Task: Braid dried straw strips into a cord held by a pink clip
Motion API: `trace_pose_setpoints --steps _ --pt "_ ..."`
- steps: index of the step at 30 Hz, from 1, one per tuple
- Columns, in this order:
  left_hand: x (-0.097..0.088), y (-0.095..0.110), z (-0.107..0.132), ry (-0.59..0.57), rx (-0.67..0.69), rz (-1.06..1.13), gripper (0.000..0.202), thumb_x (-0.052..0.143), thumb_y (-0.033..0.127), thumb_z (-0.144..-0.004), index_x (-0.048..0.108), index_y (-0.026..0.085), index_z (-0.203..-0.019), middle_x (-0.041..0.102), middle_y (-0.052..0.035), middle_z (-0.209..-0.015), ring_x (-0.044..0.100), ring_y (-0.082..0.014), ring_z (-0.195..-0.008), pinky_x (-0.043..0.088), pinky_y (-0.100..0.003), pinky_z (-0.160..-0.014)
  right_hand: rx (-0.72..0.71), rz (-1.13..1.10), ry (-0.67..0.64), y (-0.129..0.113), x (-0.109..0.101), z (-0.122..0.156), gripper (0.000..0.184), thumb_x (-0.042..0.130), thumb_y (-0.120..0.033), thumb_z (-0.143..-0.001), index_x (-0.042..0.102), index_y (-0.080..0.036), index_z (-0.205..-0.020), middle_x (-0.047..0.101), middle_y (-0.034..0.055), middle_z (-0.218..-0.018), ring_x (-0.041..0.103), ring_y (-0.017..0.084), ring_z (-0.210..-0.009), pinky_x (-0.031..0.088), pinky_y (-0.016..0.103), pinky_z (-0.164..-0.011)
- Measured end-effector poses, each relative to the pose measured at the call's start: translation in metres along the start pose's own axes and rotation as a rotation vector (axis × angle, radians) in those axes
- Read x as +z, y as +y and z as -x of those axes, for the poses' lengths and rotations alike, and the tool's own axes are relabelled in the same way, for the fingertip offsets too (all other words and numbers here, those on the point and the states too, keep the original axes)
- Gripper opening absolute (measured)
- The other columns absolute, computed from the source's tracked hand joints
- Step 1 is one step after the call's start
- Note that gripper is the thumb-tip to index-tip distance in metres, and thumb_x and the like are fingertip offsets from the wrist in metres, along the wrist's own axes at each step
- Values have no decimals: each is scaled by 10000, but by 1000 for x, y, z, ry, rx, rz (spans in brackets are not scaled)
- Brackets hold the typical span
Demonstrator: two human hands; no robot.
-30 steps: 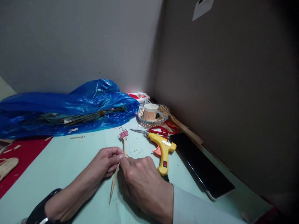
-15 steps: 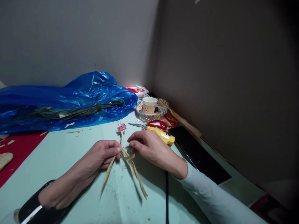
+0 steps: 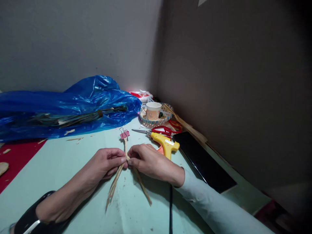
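Note:
My left hand (image 3: 107,162) and my right hand (image 3: 147,161) meet over the pale green table (image 3: 73,162), both pinching thin tan straw strips (image 3: 114,185). The strips run up to a small pink binder clip (image 3: 124,134) lying on the table just beyond my fingers. Two loose ends trail toward me, one to the lower left and one to the lower right (image 3: 143,190). A dark watch band sits on my left wrist (image 3: 36,214); a light sleeve covers my right forearm.
A yellow glue gun (image 3: 165,144) lies just right of my right hand, its black cord (image 3: 170,208) running toward me. Red-handled scissors (image 3: 158,130), a paper cup (image 3: 153,110) on a woven dish, a black flat device (image 3: 204,159) and a blue plastic bag (image 3: 65,107) surround the spot.
My right hand swung out to the right, off the strips, then came back to pinch them beside my left fingers. The loose ends spread apart into two tails.

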State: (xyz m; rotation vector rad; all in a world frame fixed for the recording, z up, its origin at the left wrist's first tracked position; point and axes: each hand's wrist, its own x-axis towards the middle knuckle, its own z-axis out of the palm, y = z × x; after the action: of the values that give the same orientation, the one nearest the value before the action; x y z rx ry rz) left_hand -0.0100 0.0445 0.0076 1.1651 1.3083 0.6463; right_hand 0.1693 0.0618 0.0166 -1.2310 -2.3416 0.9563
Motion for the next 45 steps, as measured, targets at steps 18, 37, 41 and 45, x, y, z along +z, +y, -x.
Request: trace_pose_setpoints --steps 18,37,41,45 --pt "4 -14 4 163 203 -456 255 542 409 -791 582 184 -679 545 33 -606 453 -156 -602 327 -265 -587 88 -50 154 0 18 -4 188 488 -220 -869 624 -156 -756 638 36 -704 516 141 -685 284 253 -582" --pt "43 -34 30 387 942 -1088 250 392 94 -868 619 175 -803 687 -72 -734 668 -190 -579 476 -274 -514 221 -726 86 9 25 -9 103 603 -213 -739 625 -128 -684 550 -5 -607 432 90 -551 312 215 -519" --pt "21 -17 28 386 574 -788 321 425 302 -924 565 215 -649 594 6 -619 583 -155 -574 415 -266 -559 273 -900 50 8 22 -8 87 598 -181 -715 601 -122 -651 538 -9 -556 341 60 -472 225 206 -451" --pt "2 2 15 192 198 -327 293 520 426 -860 634 188 -734 595 13 -620 548 -155 -608 413 -287 -642 323 -1068 -10 0 16 -6 54 567 -142 -712 583 -123 -664 517 -24 -531 263 43 -422 131 220 -421"
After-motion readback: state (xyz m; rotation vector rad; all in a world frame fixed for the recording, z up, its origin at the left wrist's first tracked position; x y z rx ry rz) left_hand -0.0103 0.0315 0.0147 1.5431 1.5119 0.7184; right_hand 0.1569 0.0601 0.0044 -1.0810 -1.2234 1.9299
